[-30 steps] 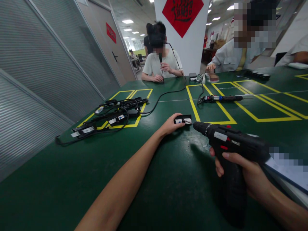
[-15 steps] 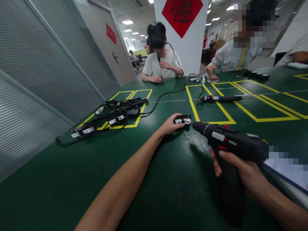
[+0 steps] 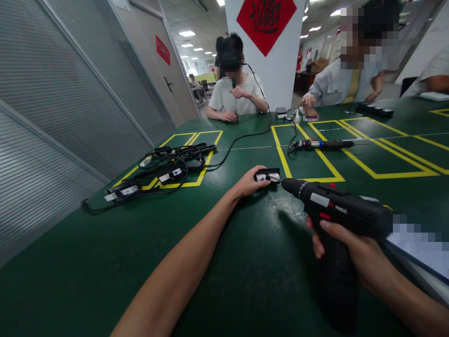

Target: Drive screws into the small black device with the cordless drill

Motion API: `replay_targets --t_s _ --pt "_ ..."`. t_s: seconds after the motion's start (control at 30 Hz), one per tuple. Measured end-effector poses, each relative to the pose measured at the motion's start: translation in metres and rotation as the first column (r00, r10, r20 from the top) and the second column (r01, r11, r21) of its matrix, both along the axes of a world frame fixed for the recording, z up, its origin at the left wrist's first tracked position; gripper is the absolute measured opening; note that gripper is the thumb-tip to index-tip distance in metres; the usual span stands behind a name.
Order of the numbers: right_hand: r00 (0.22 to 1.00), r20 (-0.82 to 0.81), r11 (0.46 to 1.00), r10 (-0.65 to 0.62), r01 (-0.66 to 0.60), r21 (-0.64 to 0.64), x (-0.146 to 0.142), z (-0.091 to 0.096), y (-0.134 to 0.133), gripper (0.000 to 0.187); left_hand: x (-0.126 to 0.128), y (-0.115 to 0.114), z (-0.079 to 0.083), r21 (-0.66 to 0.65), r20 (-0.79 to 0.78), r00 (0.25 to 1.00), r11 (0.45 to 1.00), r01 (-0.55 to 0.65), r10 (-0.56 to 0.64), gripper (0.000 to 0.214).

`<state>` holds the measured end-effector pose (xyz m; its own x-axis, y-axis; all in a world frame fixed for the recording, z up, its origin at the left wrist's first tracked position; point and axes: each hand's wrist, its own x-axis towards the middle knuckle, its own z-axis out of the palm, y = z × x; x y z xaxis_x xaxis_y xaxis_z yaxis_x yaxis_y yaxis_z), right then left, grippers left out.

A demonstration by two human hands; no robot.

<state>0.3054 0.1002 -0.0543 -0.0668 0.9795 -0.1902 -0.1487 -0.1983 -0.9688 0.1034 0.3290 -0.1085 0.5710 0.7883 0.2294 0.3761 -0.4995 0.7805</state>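
My left hand (image 3: 248,182) reaches out across the green table (image 3: 105,262) and its fingers are closed on the left end of a small black device with a white label (image 3: 268,175), pressing it to the tabletop. My right hand (image 3: 354,252) grips the handle of a black cordless drill (image 3: 336,220). The drill lies level, its chuck pointing left, and its thin bit tip touches the right end of the small device.
A tangle of black cabled adapters (image 3: 164,171) lies at the left on yellow floor-tape markings (image 3: 206,161). A pen-shaped electric screwdriver (image 3: 322,144) lies farther back. Two other people (image 3: 235,91) sit at the far edge; papers (image 3: 421,248) lie at the right.
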Motion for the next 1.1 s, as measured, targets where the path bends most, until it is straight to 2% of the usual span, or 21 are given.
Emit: replay_targets --t_s 0.4,0.87,1.1 --pt "0.998 -0.061 1.0 -0.001 0.002 0.004 -0.0023 -0.0011 -0.0006 0.019 -0.0009 0.0007 0.0002 -0.003 0.009 1.0 1.0 0.02 -0.02 0.054" --pt "1.0 0.003 1.0 -0.001 0.001 0.009 -0.0035 -0.0003 -0.0001 0.022 -0.0012 0.0016 -0.0014 0.006 -0.001 1.0 1.0 0.011 -0.011 0.054" --pt "1.0 0.014 1.0 -0.001 0.001 -0.006 -0.0022 0.0005 -0.0008 0.023 0.0001 -0.0007 0.0034 -0.024 -0.002 1.0 1.0 0.019 -0.019 0.054"
